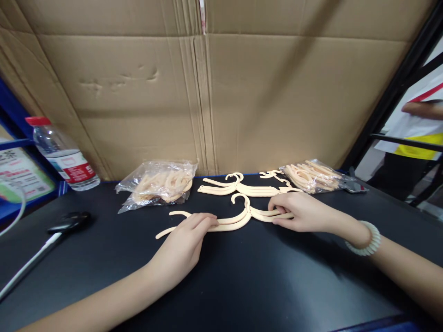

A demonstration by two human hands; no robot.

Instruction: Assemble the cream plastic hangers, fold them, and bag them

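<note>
A cream hanger (231, 224) with a curved hook lies on the black table, and both my hands are on it. My left hand (185, 240) has its fingers closed over the left arm, whose two separate ends stick out past the hand. At the right arm, my right hand (294, 212) pinches the tips between thumb and fingers. Behind it lies another group of cream hanger pieces (256, 190) with a hook on top. Smaller cream pieces (271, 174) are behind my right hand.
Clear plastic bags of cream parts stand at the back left (162, 184) and back right (313, 176). A water bottle (74, 166), a black device (69, 222) with a white cable, and a phone (356, 186) are around. Cardboard (138, 92) walls the back; a person (415, 124) stands at right.
</note>
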